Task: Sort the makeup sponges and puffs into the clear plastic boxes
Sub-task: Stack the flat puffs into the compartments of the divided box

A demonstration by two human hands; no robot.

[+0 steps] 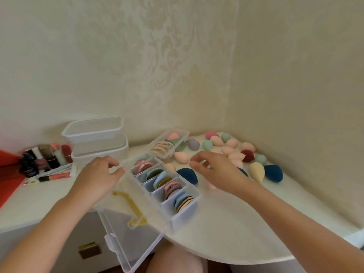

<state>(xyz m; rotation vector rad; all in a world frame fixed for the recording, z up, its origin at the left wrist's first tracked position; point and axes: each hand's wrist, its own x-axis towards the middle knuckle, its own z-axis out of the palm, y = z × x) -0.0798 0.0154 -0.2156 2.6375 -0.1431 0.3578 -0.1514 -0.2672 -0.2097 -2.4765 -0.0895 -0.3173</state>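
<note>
— What are my hands doing?

— Your left hand (pixel 100 174) pinches the far corner of the open lid (pixel 126 223) between thumb and curled fingers. Your right hand (pixel 214 170) hovers with its fingers loosely curled. A bit of green shows at the fingertips, and I cannot tell whether you hold it.

— And the boxes?

— The divided box (pixel 185 211) sits between your hands. Its five compartments hold flat puffs (pixel 183 200) standing on edge. Its lid, with a yellow handle (pixel 136 207), lies flat under your left wrist and overhangs the surface's near edge. A dark blue sponge (pixel 187 175) lies just below your right fingertips, beside the box wall. Beyond both hands stands a small box (pixel 169 142), partly filled.

— Where is there room?

— On your side of your right forearm the surface (pixel 236 233) is bare out to its curved edge. Beyond your right hand, loose sponges (pixel 232 152) crowd the corner where the walls (pixel 228 85) meet. Beyond your left hand are stacked containers (pixel 96 134), with a cosmetics tray (pixel 45 156) farther to the left.
</note>
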